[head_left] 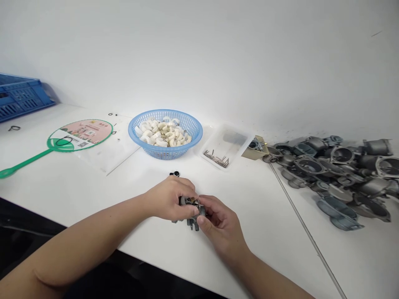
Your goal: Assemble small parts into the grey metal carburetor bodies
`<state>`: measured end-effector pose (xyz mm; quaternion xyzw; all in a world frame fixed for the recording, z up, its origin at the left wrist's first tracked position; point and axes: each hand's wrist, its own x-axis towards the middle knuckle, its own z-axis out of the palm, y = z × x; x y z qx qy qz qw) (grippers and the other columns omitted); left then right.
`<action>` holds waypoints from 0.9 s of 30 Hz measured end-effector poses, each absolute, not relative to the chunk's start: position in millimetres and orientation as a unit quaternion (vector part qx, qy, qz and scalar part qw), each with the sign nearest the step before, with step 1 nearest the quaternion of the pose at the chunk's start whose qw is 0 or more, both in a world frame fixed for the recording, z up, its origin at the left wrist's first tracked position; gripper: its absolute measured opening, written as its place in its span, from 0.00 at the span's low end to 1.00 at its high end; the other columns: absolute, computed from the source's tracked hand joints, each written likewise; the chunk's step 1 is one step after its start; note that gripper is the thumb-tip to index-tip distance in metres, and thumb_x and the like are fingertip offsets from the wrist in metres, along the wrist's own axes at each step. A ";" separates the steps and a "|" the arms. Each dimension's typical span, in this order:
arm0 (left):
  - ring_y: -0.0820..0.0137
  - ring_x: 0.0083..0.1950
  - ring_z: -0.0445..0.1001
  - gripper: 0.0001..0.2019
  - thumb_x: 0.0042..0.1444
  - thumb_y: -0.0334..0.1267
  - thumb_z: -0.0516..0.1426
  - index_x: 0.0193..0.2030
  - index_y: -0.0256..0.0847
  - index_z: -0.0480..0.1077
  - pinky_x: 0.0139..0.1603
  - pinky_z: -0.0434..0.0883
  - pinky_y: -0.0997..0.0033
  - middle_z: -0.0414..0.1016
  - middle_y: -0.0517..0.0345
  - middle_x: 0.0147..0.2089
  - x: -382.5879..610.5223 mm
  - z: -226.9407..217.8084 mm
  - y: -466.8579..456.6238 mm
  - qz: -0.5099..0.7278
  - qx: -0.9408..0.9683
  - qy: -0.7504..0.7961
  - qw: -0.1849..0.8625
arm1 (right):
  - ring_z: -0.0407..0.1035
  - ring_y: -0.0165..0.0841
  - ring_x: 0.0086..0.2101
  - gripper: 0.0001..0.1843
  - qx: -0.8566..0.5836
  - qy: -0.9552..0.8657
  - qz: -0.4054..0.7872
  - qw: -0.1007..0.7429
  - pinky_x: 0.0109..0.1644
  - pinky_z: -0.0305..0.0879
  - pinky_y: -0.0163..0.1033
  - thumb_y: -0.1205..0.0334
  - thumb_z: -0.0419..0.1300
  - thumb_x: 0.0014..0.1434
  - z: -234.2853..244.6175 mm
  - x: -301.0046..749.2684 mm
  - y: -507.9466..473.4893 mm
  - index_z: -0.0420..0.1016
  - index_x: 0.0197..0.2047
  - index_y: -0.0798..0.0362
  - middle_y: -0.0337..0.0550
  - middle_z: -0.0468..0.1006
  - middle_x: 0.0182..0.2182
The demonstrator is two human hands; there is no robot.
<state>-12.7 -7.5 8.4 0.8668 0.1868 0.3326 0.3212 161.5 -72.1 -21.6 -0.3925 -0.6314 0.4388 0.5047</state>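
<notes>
Both my hands meet over the white table near its front edge. My left hand (pixel 170 198) is closed round a small grey metal part (pixel 192 214), its fingers curled over the top. My right hand (pixel 220 222) grips the same part from the right, thumb and fingers pinched against it. Small brassy bits show on the part's top between my fingers. A small black ring (pixel 175 173) lies on the table just beyond my left hand.
A blue basket (pixel 165 150) of white plastic pieces stands behind my hands. Right of it sit a clear tray (pixel 240 139) with thin metal pins and a pile of grey metal housings (pixel 336 174). A green fan (pixel 62 143) and a blue crate (pixel 18 97) are at the left.
</notes>
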 end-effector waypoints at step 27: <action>0.65 0.42 0.74 0.13 0.53 0.42 0.59 0.43 0.37 0.74 0.43 0.74 0.66 0.75 0.48 0.43 -11.5 -8.6 -3.4 0.413 0.860 0.137 0.264 | 0.70 0.43 0.44 0.21 -0.421 -0.798 0.064 0.427 0.41 0.74 0.48 0.63 0.60 0.53 -22.6 178.2 -69.4 0.69 0.52 0.52 0.54 0.70 0.48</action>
